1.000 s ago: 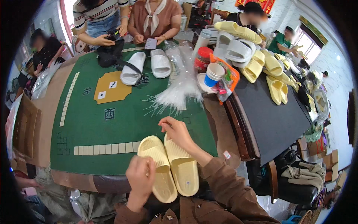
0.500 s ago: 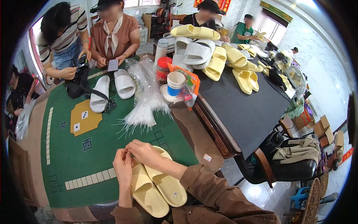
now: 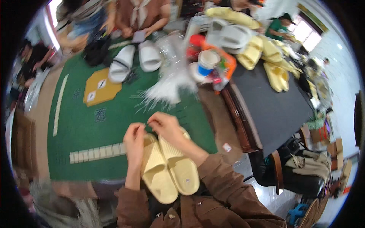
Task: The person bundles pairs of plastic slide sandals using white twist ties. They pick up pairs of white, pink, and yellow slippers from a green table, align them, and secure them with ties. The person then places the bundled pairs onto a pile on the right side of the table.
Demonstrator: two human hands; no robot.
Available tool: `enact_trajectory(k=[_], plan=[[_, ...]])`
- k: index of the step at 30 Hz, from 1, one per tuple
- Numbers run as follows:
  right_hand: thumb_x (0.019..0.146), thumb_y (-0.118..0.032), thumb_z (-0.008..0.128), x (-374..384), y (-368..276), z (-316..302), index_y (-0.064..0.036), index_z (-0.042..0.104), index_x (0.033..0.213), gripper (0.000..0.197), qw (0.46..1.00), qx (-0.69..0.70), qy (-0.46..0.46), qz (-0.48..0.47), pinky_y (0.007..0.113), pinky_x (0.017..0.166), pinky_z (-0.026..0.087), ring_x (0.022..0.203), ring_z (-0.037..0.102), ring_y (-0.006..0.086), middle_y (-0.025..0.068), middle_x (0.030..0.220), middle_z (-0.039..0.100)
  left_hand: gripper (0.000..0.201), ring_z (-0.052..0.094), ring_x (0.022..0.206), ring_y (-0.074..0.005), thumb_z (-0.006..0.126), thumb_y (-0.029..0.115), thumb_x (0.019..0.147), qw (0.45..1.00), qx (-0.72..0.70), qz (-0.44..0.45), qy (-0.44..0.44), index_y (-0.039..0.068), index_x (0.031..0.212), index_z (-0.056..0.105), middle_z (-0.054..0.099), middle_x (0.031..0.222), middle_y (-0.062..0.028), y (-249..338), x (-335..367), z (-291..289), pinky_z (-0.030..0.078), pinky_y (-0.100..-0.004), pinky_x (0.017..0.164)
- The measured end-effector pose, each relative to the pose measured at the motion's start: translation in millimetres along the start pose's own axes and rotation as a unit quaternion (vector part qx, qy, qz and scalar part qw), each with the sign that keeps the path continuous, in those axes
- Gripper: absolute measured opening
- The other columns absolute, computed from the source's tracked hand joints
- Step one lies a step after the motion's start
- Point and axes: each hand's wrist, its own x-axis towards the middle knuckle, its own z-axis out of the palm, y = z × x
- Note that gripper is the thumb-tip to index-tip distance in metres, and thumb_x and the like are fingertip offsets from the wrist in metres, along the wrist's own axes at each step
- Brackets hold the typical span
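Note:
A pair of pale yellow slide slippers (image 3: 184,175) lies side by side at the near edge of the green mat, toes pointing away from me. My left hand (image 3: 134,141) is at the toe of the left slipper, thumb and fingers pinched together. Just right of it, over the toe end of the pair, my right hand (image 3: 165,126) is also closed in a pinch. A small gap separates the fingertips. Whatever they hold is too thin and blurred to make out. Beyond the hands, a bundle of thin white plastic strands (image 3: 167,86) spreads out of a clear bag.
White slippers (image 3: 149,57) stand at the far side of the green table mat (image 3: 85,131). A paper cup (image 3: 208,62) and a red-lidded jar (image 3: 195,45) are near the dark table (image 3: 272,102), which bears piled slippers (image 3: 251,52). Co-workers sit and stand opposite. A black chair (image 3: 300,182) is right.
My view has shifted, so the scene sits differently and is blurred. My hands, close together before, have drawn slightly apart above the slippers' toes. The slippers stay side by side.

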Motion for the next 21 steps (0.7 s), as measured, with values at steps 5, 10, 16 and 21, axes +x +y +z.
enact_trajectory(k=[5, 10, 16, 21], plan=[[0.085, -0.002, 0.064, -4.3, -9.7, -10.2, -0.0003, 0.065, 0.094, 0.01, 0.998, -0.061, -0.032, 0.011, 0.034, 0.065, 0.051, 0.072, 0.064, 0.0254, 0.0136, 0.085, 0.066, 0.012, 0.047, 0.067, -0.0046, 0.056, 0.012, 0.098, 0.999, -0.048, -0.019, -0.007, 0.001, 0.096, 0.061, 0.058, 0.079, 0.0009, -2.9, -0.2, 8.6, 0.038, -0.0214, 0.06], [0.085, -0.004, 0.065, -5.3, -13.0, -0.8, 0.0009, 0.065, 0.093, 0.01, 0.994, -0.091, -0.058, 0.007, 0.033, 0.065, 0.051, 0.071, 0.065, 0.0245, 0.0135, 0.084, 0.066, 0.012, 0.039, 0.058, -0.0011, 0.057, 0.014, 0.098, 0.999, -0.04, -0.027, -0.005, 0.003, 0.094, 0.061, 0.056, 0.077, 0.0037, -6.3, -2.2, 2.4, 0.031, -0.0192, 0.05], [0.084, -0.004, 0.065, -5.7, -16.3, -5.4, 0.0016, 0.066, 0.092, 0.01, 0.995, -0.088, -0.052, 0.016, 0.034, 0.064, 0.052, 0.072, 0.066, 0.0255, 0.0139, 0.083, 0.067, 0.01, 0.044, 0.059, -0.0019, 0.058, 0.012, 0.096, 0.998, -0.037, -0.043, -0.009, 0.003, 0.092, 0.061, 0.058, 0.077, 0.0032, -1.6, -1.9, 9.0, 0.035, -0.0193, 0.051], [0.086, -0.008, 0.066, -5.8, -15.0, -6.0, -0.0005, 0.068, 0.097, 0.013, 0.993, -0.105, -0.058, 0.016, 0.03, 0.063, 0.05, 0.075, 0.068, 0.0204, 0.0117, 0.086, 0.07, 0.009, 0.045, 0.06, -0.0024, 0.058, 0.01, 0.096, 0.999, -0.023, -0.036, -0.01, 0.003, 0.093, 0.061, 0.057, 0.076, 0.0033, 1.5, -2.2, 8.4, 0.036, -0.0194, 0.051]])
